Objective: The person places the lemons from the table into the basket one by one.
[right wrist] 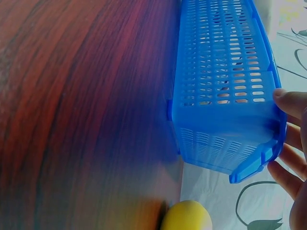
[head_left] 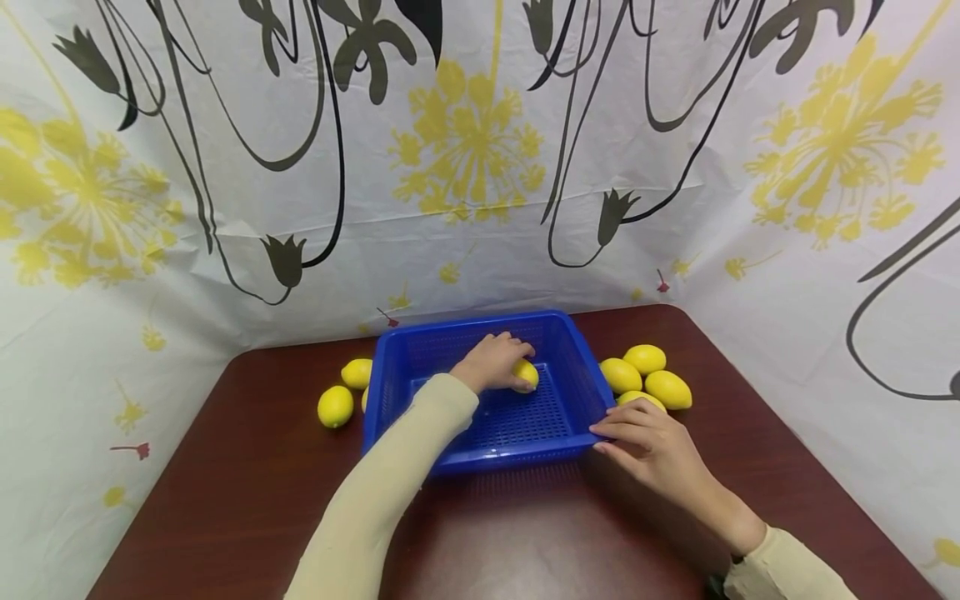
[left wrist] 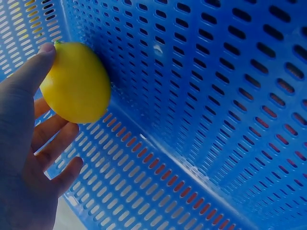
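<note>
A blue perforated plastic basket (head_left: 510,457) stands on the dark wooden table (head_left: 247,500). My left hand (head_left: 501,363) reaches inside it and holds a yellow lemon (head_left: 527,374) close to the basket floor. In the left wrist view the thumb and fingers (left wrist: 45,136) wrap that lemon (left wrist: 76,88) beside the basket wall (left wrist: 216,96). My right hand (head_left: 626,429) lies at the basket's near right corner with straight fingers touching it. The right wrist view shows those fingertips (right wrist: 288,103) against the corner of the basket (right wrist: 220,72).
Several lemons (head_left: 645,375) lie on the table right of the basket, one (right wrist: 187,216) near my right hand. Two more lemons (head_left: 335,406) lie to its left. A floral curtain (head_left: 480,150) closes off the back and sides.
</note>
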`<state>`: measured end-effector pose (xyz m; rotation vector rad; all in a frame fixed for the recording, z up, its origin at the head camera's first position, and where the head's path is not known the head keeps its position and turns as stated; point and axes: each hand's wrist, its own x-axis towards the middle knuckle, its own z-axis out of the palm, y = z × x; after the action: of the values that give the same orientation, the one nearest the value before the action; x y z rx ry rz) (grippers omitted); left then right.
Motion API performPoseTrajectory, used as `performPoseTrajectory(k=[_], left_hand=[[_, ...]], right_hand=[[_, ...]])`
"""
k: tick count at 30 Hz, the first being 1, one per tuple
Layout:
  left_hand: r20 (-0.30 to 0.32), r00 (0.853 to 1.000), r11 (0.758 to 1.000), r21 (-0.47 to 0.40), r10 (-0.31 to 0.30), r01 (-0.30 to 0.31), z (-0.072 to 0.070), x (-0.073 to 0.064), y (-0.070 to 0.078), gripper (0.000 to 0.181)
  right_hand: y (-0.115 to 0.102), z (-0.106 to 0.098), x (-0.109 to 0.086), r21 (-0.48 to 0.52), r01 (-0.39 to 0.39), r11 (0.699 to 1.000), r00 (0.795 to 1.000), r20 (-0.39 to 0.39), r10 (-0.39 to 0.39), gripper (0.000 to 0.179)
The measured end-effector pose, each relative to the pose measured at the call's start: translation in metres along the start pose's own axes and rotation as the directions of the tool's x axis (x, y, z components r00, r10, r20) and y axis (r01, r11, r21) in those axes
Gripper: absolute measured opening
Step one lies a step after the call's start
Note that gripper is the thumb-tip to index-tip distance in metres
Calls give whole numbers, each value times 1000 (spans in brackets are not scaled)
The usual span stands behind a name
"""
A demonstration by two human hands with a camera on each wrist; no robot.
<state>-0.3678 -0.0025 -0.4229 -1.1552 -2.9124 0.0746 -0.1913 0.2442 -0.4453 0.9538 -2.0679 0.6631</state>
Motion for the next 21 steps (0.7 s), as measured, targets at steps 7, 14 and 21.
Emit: performPoseTrajectory(k=[7, 14, 21], left_hand=[[-2, 1000, 1000, -1, -7, 7, -7, -5, -1, 64], [-27, 999, 999, -29, -18, 17, -24, -10, -13, 60], [-89, 996, 996, -91, -17, 9, -58, -27, -37, 53]], right_hand=[[-2, 0, 0, -4, -23, 1000, 1000, 16, 23, 34], [-1, 1, 0, -9, -10, 1000, 1000, 3, 10, 30], [1, 1, -1, -5, -16, 1000, 1000, -2, 16, 27]])
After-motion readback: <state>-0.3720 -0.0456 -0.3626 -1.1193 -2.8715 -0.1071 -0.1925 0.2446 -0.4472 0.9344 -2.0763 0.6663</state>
